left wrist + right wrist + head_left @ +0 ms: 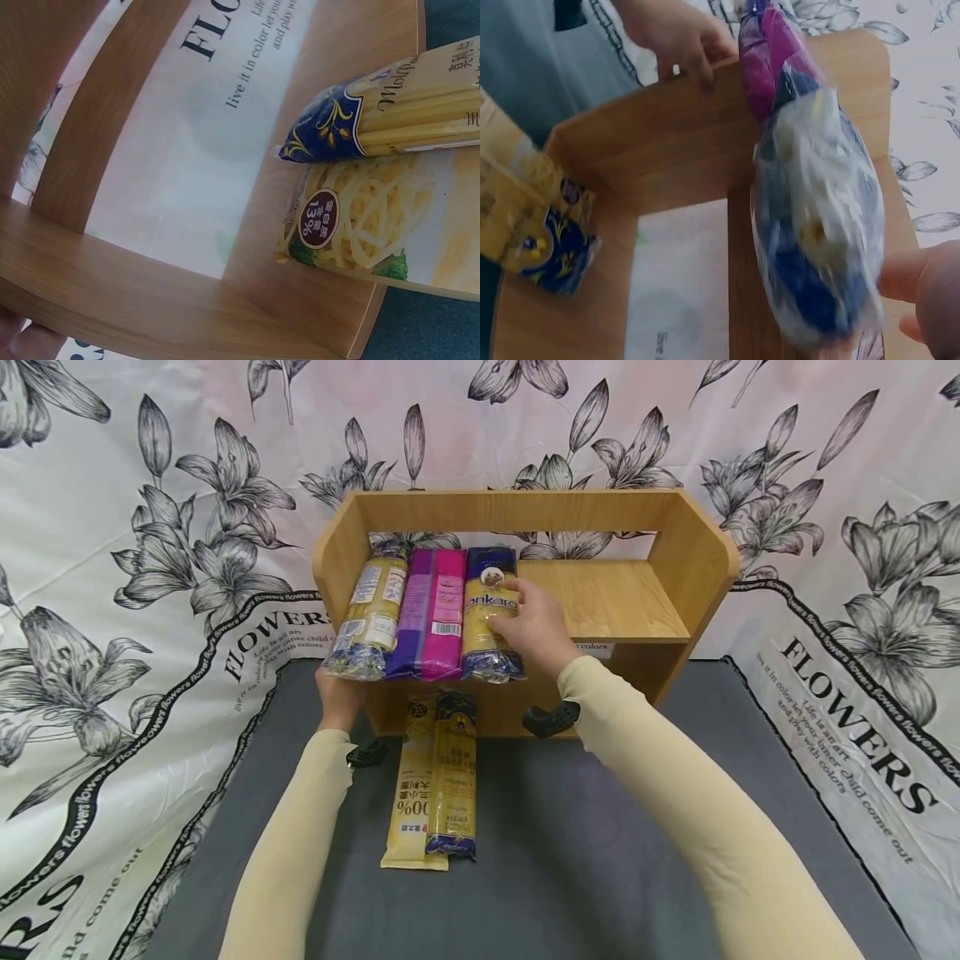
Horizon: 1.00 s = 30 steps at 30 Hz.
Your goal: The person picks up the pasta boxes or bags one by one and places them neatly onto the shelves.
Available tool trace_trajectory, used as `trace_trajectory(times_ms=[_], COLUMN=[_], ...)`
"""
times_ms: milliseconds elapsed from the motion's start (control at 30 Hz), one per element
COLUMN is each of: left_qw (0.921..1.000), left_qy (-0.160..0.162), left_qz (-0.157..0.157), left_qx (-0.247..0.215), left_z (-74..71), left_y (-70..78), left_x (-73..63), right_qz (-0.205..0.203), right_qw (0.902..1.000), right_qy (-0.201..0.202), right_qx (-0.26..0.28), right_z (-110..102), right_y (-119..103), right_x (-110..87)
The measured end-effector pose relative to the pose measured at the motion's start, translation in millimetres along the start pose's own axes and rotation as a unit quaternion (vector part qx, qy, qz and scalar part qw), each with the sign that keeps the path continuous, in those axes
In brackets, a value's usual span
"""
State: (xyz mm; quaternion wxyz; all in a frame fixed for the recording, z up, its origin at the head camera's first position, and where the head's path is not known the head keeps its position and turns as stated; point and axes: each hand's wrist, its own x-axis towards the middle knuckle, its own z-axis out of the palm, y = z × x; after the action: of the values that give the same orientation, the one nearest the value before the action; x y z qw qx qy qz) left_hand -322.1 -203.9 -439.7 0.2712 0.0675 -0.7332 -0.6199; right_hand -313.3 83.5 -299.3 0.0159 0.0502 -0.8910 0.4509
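The right hand (538, 620) has thumb and fingers spread apart, their tips touching the face of the yellow-and-blue ankara pack (480, 633), which lies on the upper board of the wooden shelf (618, 597). Left of those fingertips — past the ankara pack — come a pink-and-purple pack (444, 627) and, farther off, a gold pack (367, 610). The left hand (341, 697) grips the shelf's left side, its fingers below the gold pack's near end; the head view hides most of them, so their exact hold is hard to judge. Between the hands, lower than either set of fingers, a cream pack (407, 810) and a blue-ended pack (453, 785) overlap, reaching from the lower level onto the bench (562, 860).
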Motion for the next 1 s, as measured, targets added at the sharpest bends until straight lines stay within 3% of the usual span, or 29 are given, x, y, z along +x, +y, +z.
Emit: trace_trajectory(times_ms=[133,300,500,700,867,1000], left_qw=[0.997,0.9965,0.9938,0.9898,0.9963,0.9981], left_qy=[-0.009,-0.021,-0.03,-0.029,-0.026,-0.026], left_qz=[0.012,0.002,0.037,0.062,0.026,-0.001], left_qx=[0.076,0.081,0.101,0.125,0.078,0.056], left_z=[-1.8,-1.5,-2.7,-5.6,-4.8,-2.9], left_y=[0.5,1.3,-1.1,-3.0,-2.5,-2.1], left_x=[-2.4,-2.3,1.8,3.6,2.5,2.1], right_qz=[-0.013,-0.072,-0.128,-0.113,-0.078,-0.037], right_qw=[0.9998,0.9956,0.9832,0.9812,0.9873,0.9933], right_qy=[-0.016,0.003,0.05,0.071,0.05,0.014], right_qx=[-0.004,-0.061,-0.12,-0.14,-0.129,-0.108], right_z=[-13.8,-35.2,-57.0,-68.2,-60.6,-39.8], right_y=[10.6,37.3,76.1,109.9,137.7,158.9], right_x=[-9.0,-32.0,-65.7,-83.1,-90.7,-98.9])
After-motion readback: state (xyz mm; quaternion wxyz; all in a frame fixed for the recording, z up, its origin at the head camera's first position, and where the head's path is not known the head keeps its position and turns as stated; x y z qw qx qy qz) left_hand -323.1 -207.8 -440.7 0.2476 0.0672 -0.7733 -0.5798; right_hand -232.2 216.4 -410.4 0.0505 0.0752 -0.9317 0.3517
